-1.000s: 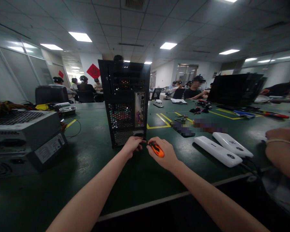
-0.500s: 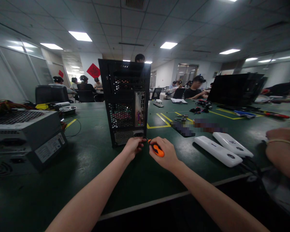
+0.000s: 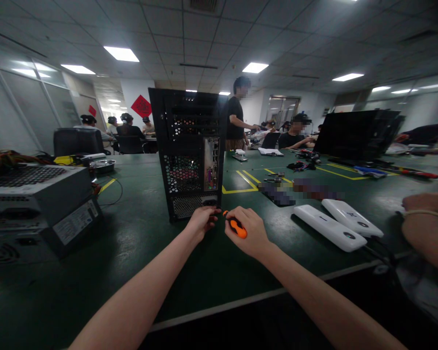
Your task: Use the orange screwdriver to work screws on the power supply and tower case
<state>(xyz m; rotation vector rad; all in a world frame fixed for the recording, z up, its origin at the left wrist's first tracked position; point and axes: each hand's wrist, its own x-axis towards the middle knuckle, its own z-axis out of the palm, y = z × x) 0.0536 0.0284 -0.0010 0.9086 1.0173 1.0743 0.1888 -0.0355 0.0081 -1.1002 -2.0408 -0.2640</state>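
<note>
A black computer case [image 3: 184, 146] stands upright on the green table, its back with vent holes and ports facing me. At its lower right corner, my left hand [image 3: 203, 221] has curled fingers with the fingertips close together; whatever they may pinch is too small to make out. My right hand [image 3: 250, 231] is wrapped round an orange and black screwdriver [image 3: 240, 228]. The tool points left toward my left fingertips and the bottom of the case. Its tip is hard to see.
Grey power supplies [image 3: 69, 214] are stacked at left, near a metal bowl [image 3: 104, 166]. To the right lie white power banks [image 3: 328, 227], a blurred phone-like slab [image 3: 277, 193], cables [image 3: 302, 163] and a black monitor-like panel [image 3: 354, 133]. Another person's arm [image 3: 428, 228] rests at far right.
My hands stay almost in place; the screwdriver handle has turned or shifted slightly in my right hand. Behind the case, a standing person has moved right into fuller view.
</note>
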